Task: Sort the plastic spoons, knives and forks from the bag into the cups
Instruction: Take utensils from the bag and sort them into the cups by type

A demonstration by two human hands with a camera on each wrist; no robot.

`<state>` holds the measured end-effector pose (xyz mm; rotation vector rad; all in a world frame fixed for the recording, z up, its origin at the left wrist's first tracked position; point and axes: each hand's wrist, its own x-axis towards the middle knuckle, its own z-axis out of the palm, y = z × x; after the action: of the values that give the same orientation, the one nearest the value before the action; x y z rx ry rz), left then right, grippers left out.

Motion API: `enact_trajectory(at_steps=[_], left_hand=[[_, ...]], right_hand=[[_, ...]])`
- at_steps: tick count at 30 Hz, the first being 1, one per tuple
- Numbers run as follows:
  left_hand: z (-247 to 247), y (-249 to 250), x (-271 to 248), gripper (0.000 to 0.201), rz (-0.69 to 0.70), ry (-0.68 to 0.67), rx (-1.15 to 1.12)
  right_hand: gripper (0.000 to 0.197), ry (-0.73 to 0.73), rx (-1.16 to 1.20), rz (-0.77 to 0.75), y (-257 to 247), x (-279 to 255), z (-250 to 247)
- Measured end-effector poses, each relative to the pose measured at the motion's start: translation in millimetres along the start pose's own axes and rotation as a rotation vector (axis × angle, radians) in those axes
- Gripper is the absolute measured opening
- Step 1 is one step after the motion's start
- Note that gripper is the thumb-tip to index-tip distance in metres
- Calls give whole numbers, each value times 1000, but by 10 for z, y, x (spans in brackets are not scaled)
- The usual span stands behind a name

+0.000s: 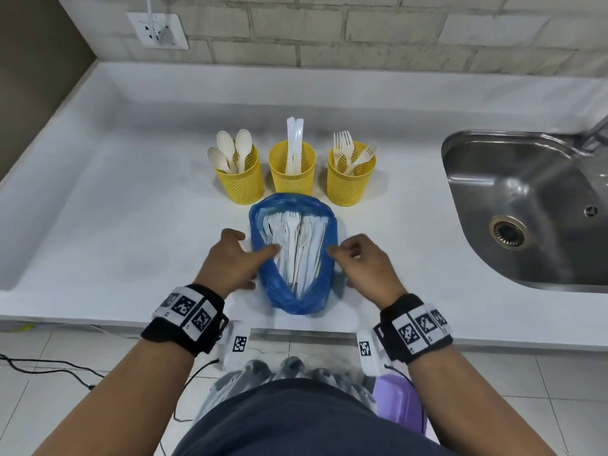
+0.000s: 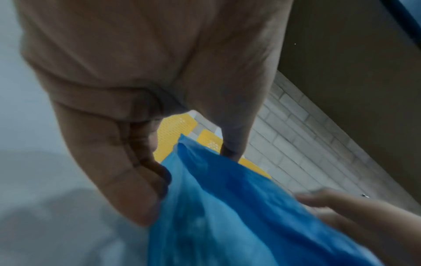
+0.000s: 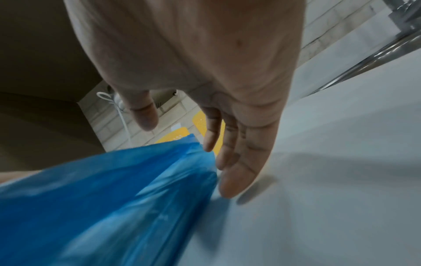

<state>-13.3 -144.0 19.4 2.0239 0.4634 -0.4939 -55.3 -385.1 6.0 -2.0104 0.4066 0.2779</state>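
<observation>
A blue plastic bag [image 1: 324, 225] lies open on the white counter near its front edge, with several white plastic utensils [image 1: 296, 245] inside. Behind it stand three yellow mesh cups: the left cup [image 1: 241, 185] holds spoons, the middle cup [image 1: 292, 177] knives, the right cup [image 1: 350, 187] forks. My left hand [image 1: 235, 258] grips the bag's left rim, thumb over the edge and curled fingers [image 2: 127, 162] outside the bag [image 2: 227, 207]. My right hand [image 1: 362, 264] rests against the bag's right side [image 3: 114, 198], its fingers [image 3: 237, 158] nearly straight and the thumb held apart.
A steel sink [image 1: 477, 179] is set into the counter at the right, with a faucet [image 1: 595, 133] behind it. A wall socket [image 1: 159, 29] sits on the brick wall at the back left. A purple container [image 1: 401, 403] stands on the floor below the counter edge.
</observation>
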Motion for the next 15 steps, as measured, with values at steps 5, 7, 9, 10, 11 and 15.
enact_trajectory(at_steps=[5,7,9,10,11,15], left_hand=[[-32,-165,31,43,163,-49,166],[-160,-183,54,39,166,-70,161],[-313,-226,69,39,153,-94,154],[-389,-254,61,40,150,-99,163],[-471,-287,53,41,148,-97,180],[-766,-338,86,54,127,-94,244]], right_hand=[[48,3,139,108,-96,295,157],[28,12,126,102,-127,309,243],[12,18,81,90,-167,308,325],[13,21,67,89,-171,308,355],[16,26,61,87,-174,301,380],[14,115,89,100,-151,302,455]])
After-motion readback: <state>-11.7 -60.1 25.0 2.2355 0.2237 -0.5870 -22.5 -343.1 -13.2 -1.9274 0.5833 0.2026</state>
